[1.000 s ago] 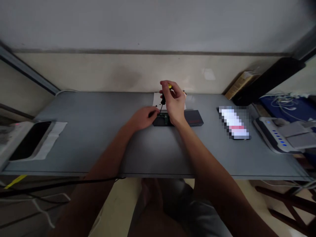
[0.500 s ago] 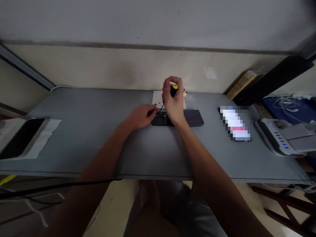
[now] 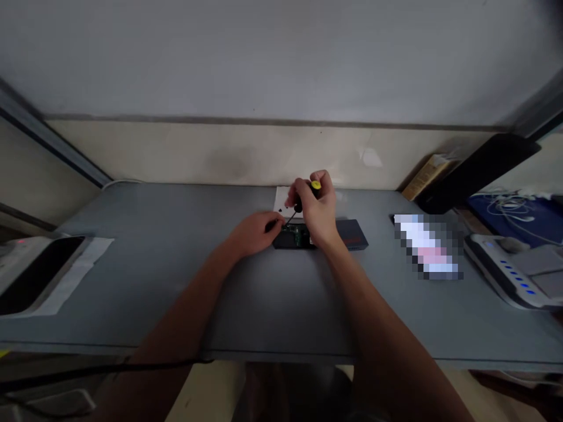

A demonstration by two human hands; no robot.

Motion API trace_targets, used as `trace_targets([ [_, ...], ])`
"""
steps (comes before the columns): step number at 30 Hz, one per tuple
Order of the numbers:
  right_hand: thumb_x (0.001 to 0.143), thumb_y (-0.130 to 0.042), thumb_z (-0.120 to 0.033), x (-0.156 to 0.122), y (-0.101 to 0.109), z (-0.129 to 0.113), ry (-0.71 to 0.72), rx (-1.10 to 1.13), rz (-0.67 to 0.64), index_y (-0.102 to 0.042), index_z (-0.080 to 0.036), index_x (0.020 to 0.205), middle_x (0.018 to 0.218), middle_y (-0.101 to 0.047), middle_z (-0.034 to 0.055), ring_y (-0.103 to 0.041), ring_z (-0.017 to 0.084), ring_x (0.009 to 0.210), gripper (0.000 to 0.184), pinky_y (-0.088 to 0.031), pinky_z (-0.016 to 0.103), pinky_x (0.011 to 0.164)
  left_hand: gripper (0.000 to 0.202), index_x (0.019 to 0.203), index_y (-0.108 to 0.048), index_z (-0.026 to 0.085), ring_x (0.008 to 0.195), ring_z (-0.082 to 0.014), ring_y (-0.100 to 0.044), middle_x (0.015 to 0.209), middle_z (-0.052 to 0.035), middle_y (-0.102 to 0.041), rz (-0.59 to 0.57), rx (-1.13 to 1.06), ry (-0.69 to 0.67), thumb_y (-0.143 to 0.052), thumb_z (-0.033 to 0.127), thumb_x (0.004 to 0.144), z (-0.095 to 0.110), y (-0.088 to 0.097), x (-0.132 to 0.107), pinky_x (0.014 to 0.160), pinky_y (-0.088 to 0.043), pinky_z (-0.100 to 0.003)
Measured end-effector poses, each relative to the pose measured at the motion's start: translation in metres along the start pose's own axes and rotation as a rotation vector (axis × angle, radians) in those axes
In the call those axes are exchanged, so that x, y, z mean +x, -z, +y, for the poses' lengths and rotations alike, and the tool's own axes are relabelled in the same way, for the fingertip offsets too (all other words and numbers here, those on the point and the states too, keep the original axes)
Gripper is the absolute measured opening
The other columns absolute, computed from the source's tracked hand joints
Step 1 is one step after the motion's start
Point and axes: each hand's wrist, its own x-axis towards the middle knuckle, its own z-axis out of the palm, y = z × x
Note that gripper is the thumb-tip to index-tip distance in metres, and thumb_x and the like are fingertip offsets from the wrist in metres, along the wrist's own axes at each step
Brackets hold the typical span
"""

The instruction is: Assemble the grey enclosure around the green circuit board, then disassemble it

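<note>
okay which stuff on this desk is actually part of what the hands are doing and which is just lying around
In use:
right hand gripping screwdriver
left hand steadying open device

Lying about:
dark cover
white paper
phone
black stand

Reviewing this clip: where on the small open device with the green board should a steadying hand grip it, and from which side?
Probably its left end, approached from the left along the table. The open device lies flat; the right hand and screwdriver occupy the space above and to the right, and its dark cover lies close on that side. The left hand already rests at that end.
</note>
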Motion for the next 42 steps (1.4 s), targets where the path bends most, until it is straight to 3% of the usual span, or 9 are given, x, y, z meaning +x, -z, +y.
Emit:
trace_targets([
  [4,0.086,-0.070,-0.061,0.001,0.006,0.003,0.055,-0.033,0.015,-0.035,-0.029,0.086,0.058,-0.040,-0.0129,-0.046,0.008,0.045,0.047,-0.038,0.023,0.047,0.030,0.102,-0.073,0.023,0.088,-0.0232,-0.070,0.099,-0.0069,-0.078,-0.007,0.005,0.011,-0.045,0.031,0.097,0.002,0.000,-0.001,0.086,-0.055,-0.037],
  [10,0.091,-0.058,-0.070,0.005,0.015,0.005,0.031,0.010,-0.035,-0.065,-0.028,0.099,0.076,-0.059,-0.0031,-0.060,0.013,0.068,0.043,-0.048,0.028,0.063,0.029,0.099,-0.072,0.022,0.087,-0.0239,-0.071,0.097,-0.0071,-0.078,0.012,0.012,0.002,-0.045,0.033,0.100,0.005,0.001,-0.002,0.083,-0.055,-0.038],
  [17,0.084,-0.072,-0.066,0.005,0.022,-0.001,0.066,-0.137,-0.061,-0.060,-0.025,0.086,0.067,-0.064,-0.0039,-0.057,0.012,0.062,0.042,-0.046,0.027,0.060,0.031,0.101,-0.072,0.023,0.095,-0.0259,-0.072,0.102,-0.0079,-0.078,-0.010,0.021,-0.003,-0.042,0.033,0.101,0.006,0.005,-0.002,0.087,-0.055,-0.040],
  [22,0.095,-0.064,-0.059,-0.001,0.020,-0.037,0.238,-0.126,-0.084,-0.061,-0.027,0.097,0.076,-0.063,-0.0025,-0.064,0.014,0.073,0.031,-0.051,0.031,0.070,0.030,0.100,-0.071,0.022,0.095,-0.0248,-0.071,0.101,-0.0066,-0.077,-0.043,-0.100,0.000,-0.045,0.036,0.100,0.003,0.009,-0.002,0.089,-0.055,-0.039],
  [27,0.099,-0.062,-0.036,-0.013,0.052,-0.078,0.364,-0.641,-0.250,-0.069,-0.027,0.103,0.102,-0.065,0.0043,-0.064,0.019,0.091,0.012,-0.053,0.036,0.084,0.063,0.143,-0.055,0.024,0.092,-0.0226,-0.066,0.107,-0.0055,-0.070,-0.183,-0.263,0.091,-0.069,0.050,0.087,-0.002,0.021,-0.010,0.081,-0.056,-0.036],
  [31,0.079,-0.081,-0.035,-0.018,0.099,-0.078,-0.028,-1.212,-0.618,-0.065,-0.029,0.131,0.148,-0.052,0.0098,-0.068,0.019,0.084,0.054,-0.056,0.039,0.083,0.089,0.154,-0.045,0.027,0.108,-0.0249,-0.060,0.143,-0.0102,-0.058,-0.295,-0.280,0.111,-0.080,0.050,0.075,0.000,0.034,-0.015,0.093,-0.053,-0.038],
  [33,0.075,-0.082,-0.029,-0.019,0.116,-0.075,-0.152,-1.380,-0.735,-0.064,-0.032,0.135,0.152,-0.052,0.0080,-0.072,0.024,0.092,0.063,-0.056,0.038,0.083,0.091,0.156,-0.043,0.028,0.111,-0.0258,-0.058,0.149,-0.0105,-0.054,-0.320,-0.306,0.129,-0.080,0.049,0.076,0.002,0.036,-0.016,0.097,-0.052,-0.040],
  [36,0.075,-0.077,-0.024,-0.016,0.127,-0.076,-0.244,-1.408,-0.822,-0.060,-0.035,0.143,0.141,-0.064,0.0061,-0.071,0.030,0.109,0.072,-0.055,0.038,0.090,0.093,0.158,-0.040,0.028,0.113,-0.0270,-0.058,0.147,-0.0104,-0.057,-0.328,-0.341,0.155,-0.079,0.049,0.076,0.003,0.035,-0.015,0.097,-0.051,-0.041],
  [42,0.077,-0.078,-0.049,0.005,0.115,-0.092,-0.464,-1.307,-0.858,-0.062,-0.024,0.146,0.136,-0.071,0.0102,-0.070,0.032,0.115,0.075,-0.055,0.040,0.097,0.098,0.156,-0.044,0.026,0.112,-0.0281,-0.059,0.144,-0.0108,-0.061,-0.298,-0.373,0.144,-0.082,0.052,0.070,-0.003,0.032,-0.013,0.097,-0.052,-0.042],
])
